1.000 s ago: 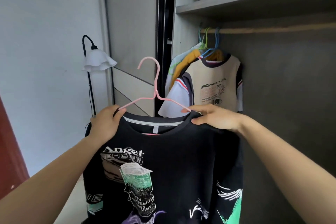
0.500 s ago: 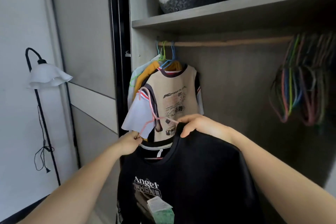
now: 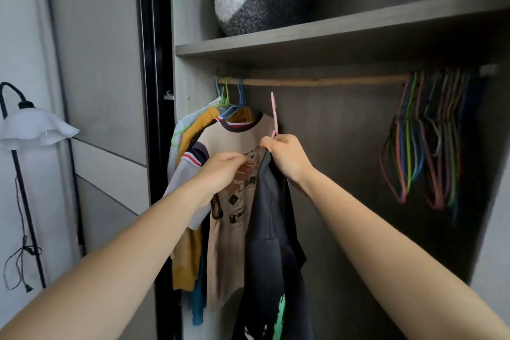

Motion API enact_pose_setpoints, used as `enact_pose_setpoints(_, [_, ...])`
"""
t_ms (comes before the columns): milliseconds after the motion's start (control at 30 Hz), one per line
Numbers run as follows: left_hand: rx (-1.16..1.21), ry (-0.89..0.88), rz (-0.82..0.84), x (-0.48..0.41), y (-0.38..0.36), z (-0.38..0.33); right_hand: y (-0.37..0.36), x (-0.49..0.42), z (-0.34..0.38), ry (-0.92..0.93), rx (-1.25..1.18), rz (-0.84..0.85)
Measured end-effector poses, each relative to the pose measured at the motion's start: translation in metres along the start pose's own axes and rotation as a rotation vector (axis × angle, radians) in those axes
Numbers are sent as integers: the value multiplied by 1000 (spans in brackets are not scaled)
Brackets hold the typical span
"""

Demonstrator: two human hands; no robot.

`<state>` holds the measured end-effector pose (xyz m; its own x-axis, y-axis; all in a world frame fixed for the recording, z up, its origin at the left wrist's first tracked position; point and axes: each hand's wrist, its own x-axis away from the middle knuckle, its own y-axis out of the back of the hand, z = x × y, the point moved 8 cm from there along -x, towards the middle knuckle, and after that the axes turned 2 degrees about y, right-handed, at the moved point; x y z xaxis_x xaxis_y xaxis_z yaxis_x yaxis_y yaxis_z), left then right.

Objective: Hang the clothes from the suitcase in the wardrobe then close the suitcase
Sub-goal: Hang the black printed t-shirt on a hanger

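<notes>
Item: pink hanger (image 3: 274, 123) with black T-shirt (image 3: 271, 243); right hand (image 3: 289, 159) grips it, left hand (image 3: 225, 172) hold unclear (blur); edge-on hook (image 3: 272, 99) may miss rail (image 3: 317, 82).

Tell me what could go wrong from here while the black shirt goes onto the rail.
1. The pink hanger has its hook below the rail, not on it; letting go now would likely drop the black shirt.
2. The shirt hangs bunched from the right hand, so it may slide off the hanger.
3. The hook stands close beside the beige shirt and could snag its collar.
</notes>
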<state>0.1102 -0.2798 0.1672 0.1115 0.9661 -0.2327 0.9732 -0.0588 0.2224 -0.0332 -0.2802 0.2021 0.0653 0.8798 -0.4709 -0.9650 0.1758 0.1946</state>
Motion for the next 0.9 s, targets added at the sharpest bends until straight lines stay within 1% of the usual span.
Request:
enact_pose_setpoints(167, [2, 0, -67, -19, 13, -20, -7, -46, 22, 131, 220, -68])
enact_pose_setpoints(267, [-3, -68, -70, -32, 15, -30, -11, -76, 27, 168, 353, -96])
enact_pose_setpoints(333, [-125, -155, -115, -42, 19, -35, -12, -99, 25, 165, 405, -106])
enact_pose_setpoints(500, [-674, -407, -306, -65, 21, -40, -19, -153, 4, 120, 486, -92])
enact_pose_setpoints(600, [-837, -535, -340, -86, 15, -36, -26, -178, -11, 105, 515, -89])
enact_pose_setpoints(667, [-921, -552, -328, -102, 10, -26, -34, -190, -25, 95, 541, -76])
enact_pose_setpoints(767, [-1053, -483, -330, -119, 10, -9, -45, -203, -44, 92, 544, -75])
enact_pose_setpoints(900, [-1100, -471, -296, -127, 16, 4, -57, -217, -55, 103, 548, -61])
